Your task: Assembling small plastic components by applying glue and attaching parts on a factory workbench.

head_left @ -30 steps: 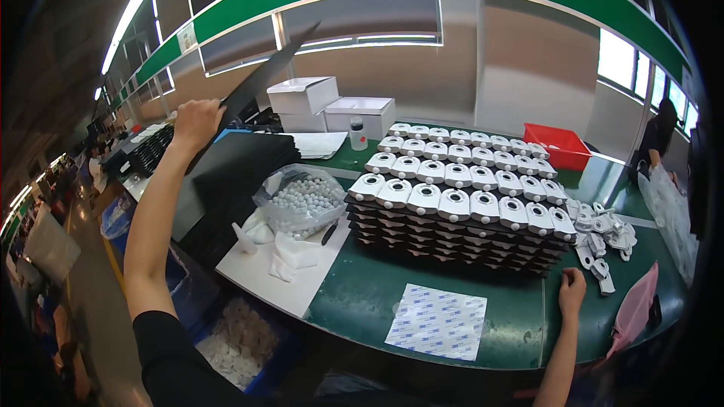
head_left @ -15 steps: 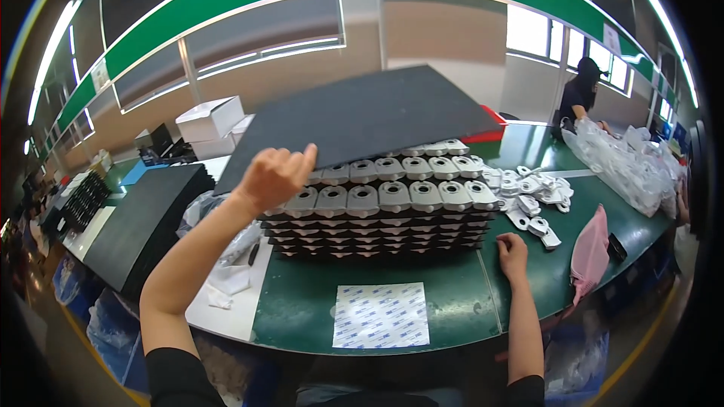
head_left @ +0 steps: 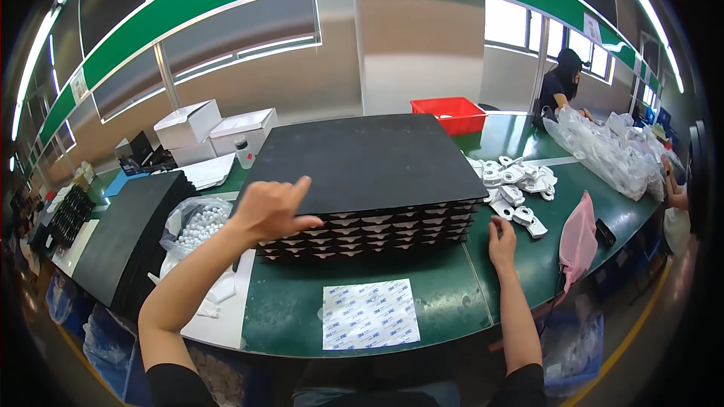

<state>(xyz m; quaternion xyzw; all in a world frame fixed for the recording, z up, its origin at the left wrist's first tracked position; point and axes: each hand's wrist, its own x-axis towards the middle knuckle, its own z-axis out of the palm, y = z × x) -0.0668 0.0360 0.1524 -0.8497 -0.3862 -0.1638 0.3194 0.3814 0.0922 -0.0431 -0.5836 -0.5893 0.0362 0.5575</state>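
Note:
A flat black sheet (head_left: 369,158) lies on top of a stack of black layers with grey-white parts (head_left: 369,232) showing along the front edge. My left hand (head_left: 270,211) is at the sheet's near left corner, thumb and forefinger spread apart. It holds nothing that I can see; whether it touches the sheet, I cannot tell. My right hand (head_left: 502,243) hovers by the stack's near right corner, fingers loosely bent and apart, holding nothing. Close beyond it is a loose pile of white and grey parts (head_left: 516,185). A white square sheet with blue print (head_left: 370,315) lies in front of the stack.
To the left are a pile of black sheets (head_left: 136,230), a bag of white balls (head_left: 200,226) and white boxes (head_left: 188,122). A red bin (head_left: 450,114) stands behind. On the right lie a pink cloth (head_left: 578,241) and clear plastic bags (head_left: 603,151). Another person (head_left: 559,87) works beyond.
The black sheet has come down from a tilt and now lies flat, covering the top row of parts. My left hand has released its edge. My right hand's fingers have loosened.

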